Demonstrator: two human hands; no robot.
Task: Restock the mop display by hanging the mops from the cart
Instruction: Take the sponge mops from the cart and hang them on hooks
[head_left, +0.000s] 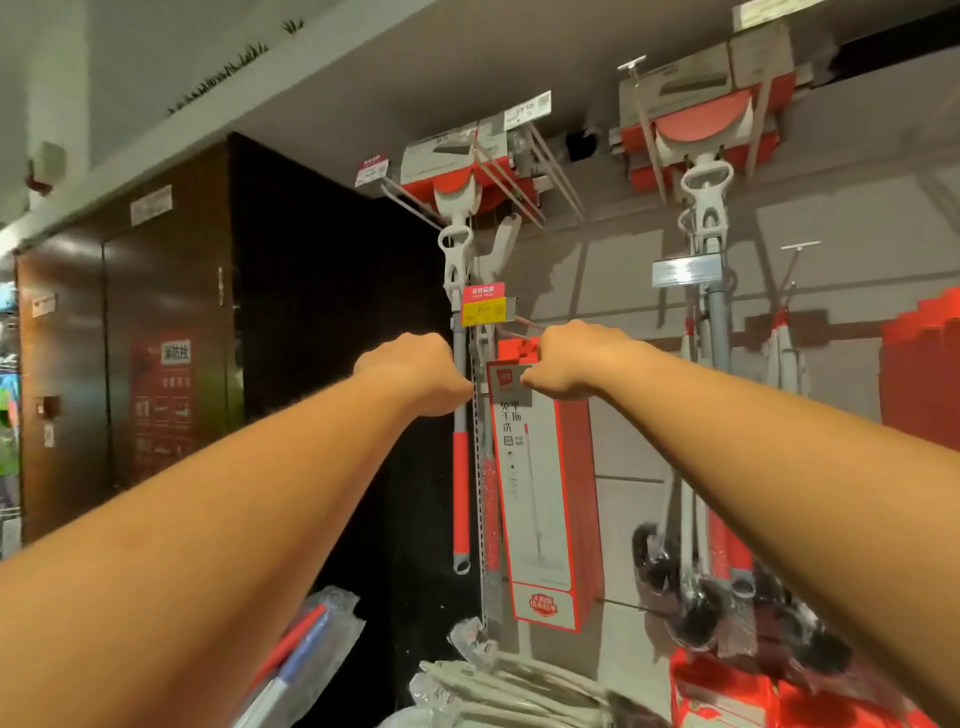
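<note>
A tall red-and-white boxed mop (545, 493) hangs upright against the display wall below a wire hook (522, 323) that carries a yellow price tag (483, 312). My right hand (576, 358) grips the top right corner of the box with curled fingers. My left hand (415, 371) is curled with its back towards me, level with the box top and overlapping a hanging grey-and-red mop pole (460, 467). Its fingers are hidden, so what they hold does not show.
More mops (706, 218) hang head-up from upper hooks at the centre and right. Below lie plastic-wrapped mops (498, 686), a wrapped red-and-blue pole (296, 649) and red boxes (727, 696). A dark cabinet (156, 338) stands on the left.
</note>
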